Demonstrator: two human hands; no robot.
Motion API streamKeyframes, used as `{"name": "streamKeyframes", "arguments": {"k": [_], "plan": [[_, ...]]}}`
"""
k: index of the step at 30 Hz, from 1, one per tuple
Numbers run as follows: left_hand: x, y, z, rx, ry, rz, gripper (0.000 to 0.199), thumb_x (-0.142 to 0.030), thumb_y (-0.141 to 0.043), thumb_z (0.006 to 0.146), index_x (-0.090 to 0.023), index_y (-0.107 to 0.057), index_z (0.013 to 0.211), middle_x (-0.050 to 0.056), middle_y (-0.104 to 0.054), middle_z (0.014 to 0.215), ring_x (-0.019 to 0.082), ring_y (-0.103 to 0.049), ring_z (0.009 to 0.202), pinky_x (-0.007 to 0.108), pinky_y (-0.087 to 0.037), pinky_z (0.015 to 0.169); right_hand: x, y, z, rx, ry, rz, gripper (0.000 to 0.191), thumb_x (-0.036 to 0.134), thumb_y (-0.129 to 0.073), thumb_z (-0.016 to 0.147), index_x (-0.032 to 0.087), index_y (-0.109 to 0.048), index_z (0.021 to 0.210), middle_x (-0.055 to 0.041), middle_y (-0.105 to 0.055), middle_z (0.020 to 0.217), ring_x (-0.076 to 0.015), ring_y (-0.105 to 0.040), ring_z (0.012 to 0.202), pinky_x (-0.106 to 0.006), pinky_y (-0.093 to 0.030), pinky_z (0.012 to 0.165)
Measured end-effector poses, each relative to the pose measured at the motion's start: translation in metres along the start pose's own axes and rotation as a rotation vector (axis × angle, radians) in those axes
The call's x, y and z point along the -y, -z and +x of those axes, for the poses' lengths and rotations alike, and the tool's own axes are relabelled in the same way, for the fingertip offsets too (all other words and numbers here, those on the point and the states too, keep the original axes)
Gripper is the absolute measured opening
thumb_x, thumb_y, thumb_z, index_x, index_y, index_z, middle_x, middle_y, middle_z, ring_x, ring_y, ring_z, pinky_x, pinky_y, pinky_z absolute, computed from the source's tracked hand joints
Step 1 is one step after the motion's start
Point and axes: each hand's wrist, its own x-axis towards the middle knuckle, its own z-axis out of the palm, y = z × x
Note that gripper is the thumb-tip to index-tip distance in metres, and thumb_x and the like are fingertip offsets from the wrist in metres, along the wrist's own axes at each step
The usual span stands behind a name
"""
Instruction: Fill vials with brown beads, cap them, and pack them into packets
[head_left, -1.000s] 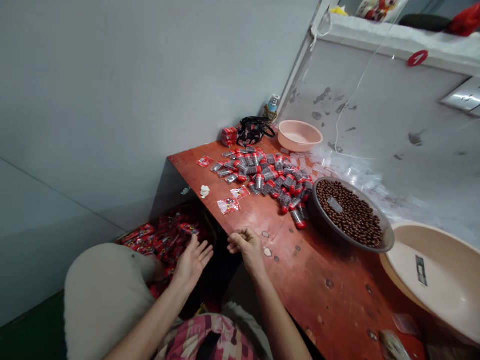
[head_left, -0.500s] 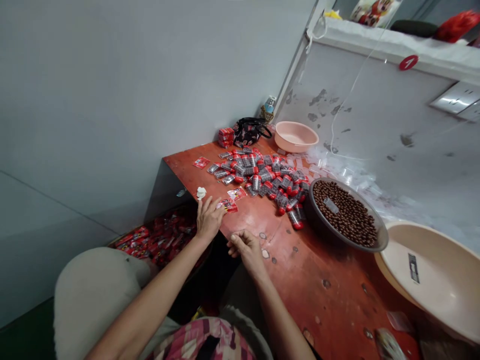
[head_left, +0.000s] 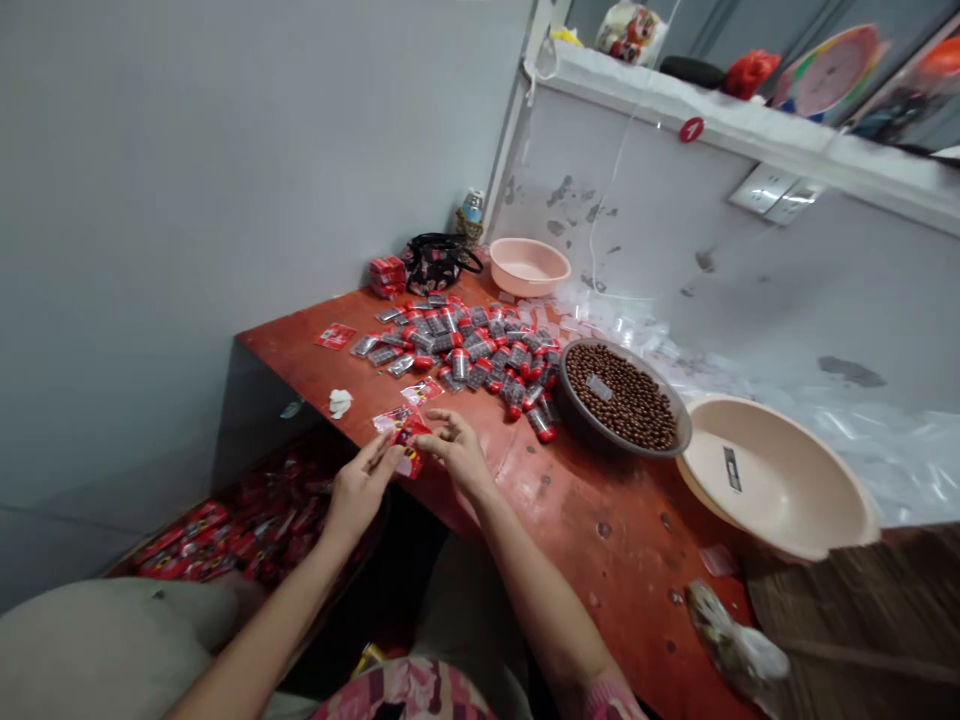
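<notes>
Between my two hands, at the table's near edge, is a small red printed packet (head_left: 409, 434). My left hand (head_left: 366, 488) pinches its lower left side between thumb and fingers. From the right, my right hand (head_left: 459, 452) grips the packet's other side with thumb and fingertips. Just beyond lie flat red-and-white printed packets (head_left: 422, 391), partly behind the held one. A crumpled white scrap (head_left: 340, 403) rests left of them. Farther back spreads a pile of small clear containers with red caps (head_left: 460, 364), dark inside.
Right of the pile stands a grey bowl (head_left: 684, 425) of brown balls, then a large beige basin (head_left: 795, 470). At the back are a pink basin (head_left: 529, 272), a black patterned bag (head_left: 431, 270) and stacked red boxes (head_left: 387, 277). Red packets (head_left: 225, 535) fill a container below.
My left hand has come back from the flat packets, and my right hand has moved up to meet it. Both now hold a red packet. The view has swung right.
</notes>
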Motion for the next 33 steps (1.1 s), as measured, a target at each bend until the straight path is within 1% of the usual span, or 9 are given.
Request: {"name": "streamKeyframes", "arguments": {"k": [5, 10, 12, 14, 18, 23, 27, 30, 33], "plan": [[0.008, 0.012, 0.003, 0.255, 0.249, -0.063, 0.021, -0.033, -0.067, 0.063, -0.012, -0.069, 0.068, 0.007, -0.066, 0.068, 0.019, -0.062, 0.067, 0.031, -0.052, 0.067, -0.005, 0.006, 0.005, 0.165, 0.025, -0.282, 0.034, 0.028, -0.069, 0.061, 0.019, -0.057, 0.092, 0.0067, -0.057, 0.053, -0.0094, -0.053, 0.045, -0.02, -0.04, 0.046], [0.009, 0.011, 0.003, 0.171, 0.253, -0.008, 0.017, -0.028, -0.072, 0.058, -0.012, -0.069, 0.063, 0.007, -0.067, 0.065, 0.015, -0.062, 0.061, 0.024, -0.052, 0.059, 0.012, 0.035, 0.018, 0.03, 0.309, -0.712, 0.02, 0.019, -0.061, 0.07, 0.023, -0.063, 0.089, -0.0013, -0.067, 0.08, -0.0166, -0.061, 0.077, -0.027, -0.044, 0.068], [0.008, 0.009, 0.001, 0.114, 0.278, -0.07, 0.015, -0.026, -0.073, 0.056, -0.012, -0.068, 0.059, 0.006, -0.066, 0.062, 0.013, -0.061, 0.058, 0.022, -0.051, 0.056, 0.029, 0.061, 0.023, -0.07, 0.521, -1.126, 0.03, 0.009, -0.054, 0.074, 0.023, -0.061, 0.099, -0.0039, -0.061, 0.109, -0.0192, -0.051, 0.105, -0.03, -0.037, 0.083], [0.007, 0.007, -0.001, 0.077, 0.317, -0.16, 0.015, -0.024, -0.074, 0.056, -0.012, -0.066, 0.056, 0.005, -0.065, 0.058, 0.012, -0.06, 0.054, 0.02, -0.051, 0.053, 0.044, 0.089, 0.026, -0.067, 0.523, -1.232, 0.034, 0.002, -0.047, 0.075, 0.017, -0.059, 0.103, -0.007, -0.049, 0.125, -0.0218, -0.035, 0.121, -0.034, -0.026, 0.091], [0.007, 0.0, -0.005, 0.039, 0.392, -0.365, 0.013, -0.02, -0.072, 0.059, -0.01, -0.064, 0.057, 0.005, -0.064, 0.058, 0.01, -0.059, 0.05, 0.019, -0.05, 0.05, 0.055, 0.132, 0.029, -0.032, 0.439, -1.345, 0.03, 0.003, -0.036, 0.08, 0.008, -0.06, 0.097, -0.0156, -0.054, 0.116, -0.0214, -0.04, 0.115, -0.035, -0.028, 0.087], [0.007, -0.008, -0.004, -0.077, 0.446, -0.594, 0.006, -0.013, -0.064, 0.068, -0.009, -0.062, 0.064, 0.005, -0.064, 0.057, 0.011, -0.06, 0.049, 0.021, -0.052, 0.05, 0.054, 0.153, 0.025, -0.074, 0.352, -1.375, 0.011, 0.006, -0.054, 0.071, 0.012, -0.058, 0.078, -0.0159, -0.061, 0.093, -0.0267, -0.047, 0.099, -0.038, -0.033, 0.083], [0.006, -0.011, -0.001, -0.167, 0.462, -0.725, 0.006, -0.013, -0.06, 0.073, -0.01, -0.061, 0.068, 0.005, -0.064, 0.058, 0.013, -0.062, 0.053, 0.024, -0.054, 0.053, 0.052, 0.137, 0.004, -0.172, 0.296, -1.28, 0.006, 0.021, -0.054, 0.075, 0.015, -0.055, 0.074, -0.0149, -0.059, 0.087, -0.0267, -0.049, 0.091, -0.036, -0.038, 0.075], [0.005, -0.015, -0.001, -0.208, 0.457, -0.79, 0.004, -0.011, -0.06, 0.073, -0.01, -0.059, 0.069, 0.005, -0.064, 0.059, 0.015, -0.064, 0.057, 0.026, -0.054, 0.056, 0.04, 0.097, -0.03, -0.151, 0.28, -1.096, 0.02, 0.032, -0.044, 0.082, 0.015, -0.053, 0.088, -0.0093, -0.06, 0.086, -0.0197, -0.056, 0.077, -0.031, -0.044, 0.066], [0.002, -0.02, -0.001, -0.245, 0.449, -0.824, 0.003, -0.01, -0.059, 0.073, -0.011, -0.059, 0.07, 0.005, -0.064, 0.061, 0.016, -0.065, 0.06, 0.026, -0.054, 0.058, 0.02, 0.047, -0.065, -0.058, 0.228, -0.922, 0.025, 0.036, -0.035, 0.087, 0.016, -0.05, 0.088, -0.0018, -0.061, 0.066, -0.0115, -0.056, 0.052, -0.022, -0.046, 0.049]]}}
